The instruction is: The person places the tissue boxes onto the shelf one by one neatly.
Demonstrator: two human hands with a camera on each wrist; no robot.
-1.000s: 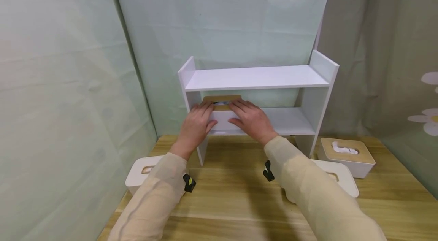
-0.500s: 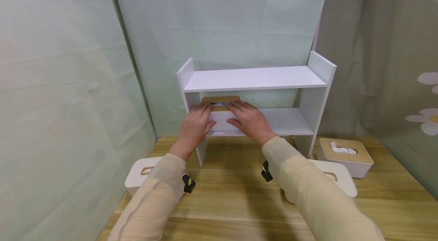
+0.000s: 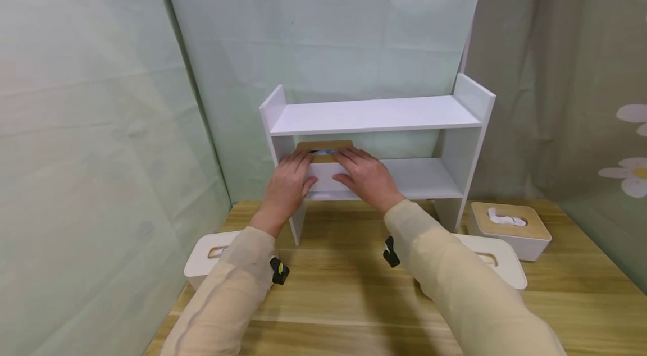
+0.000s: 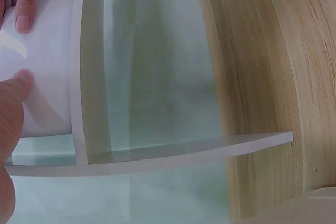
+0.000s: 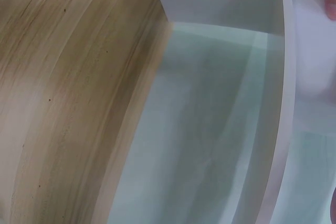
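Both hands on one tissue box (image 3: 326,172), white with a wooden lid, at the left end of the lower board of a white shelf (image 3: 376,115). Left hand (image 3: 288,186) against the box's left front, fingers laid up toward the lid, thumb on the front face. Right hand (image 3: 368,177) on the right front, fingers spread and fairly straight over the lid's edge, thumb pressed to the front. Neither hand wrapped fully round; more a flat clasp from two sides. Box tucked under the upper board, close to the left upright, front face near flush with the lower board's edge. Dark slot just visible in the lid between the fingertips.

From the left wrist: box (image 4: 44,61) seen side-on beyond the shelf edge, thumb (image 4: 13,108) and a fingertip touching it. From the right wrist: white box face (image 5: 315,45) past the shelf board, little of the hand showing.

Shelf standing on a wooden table (image 3: 349,294) against a pale green backdrop. Three more boxes on the table: one white-lidded (image 3: 207,258) at left beside the left sleeve, another white-lidded (image 3: 492,266) partly behind the right sleeve, and a wood-lidded one (image 3: 507,222) with tissue poking out, just right of the shelf's right leg. Black wrist straps on both beige sleeves.
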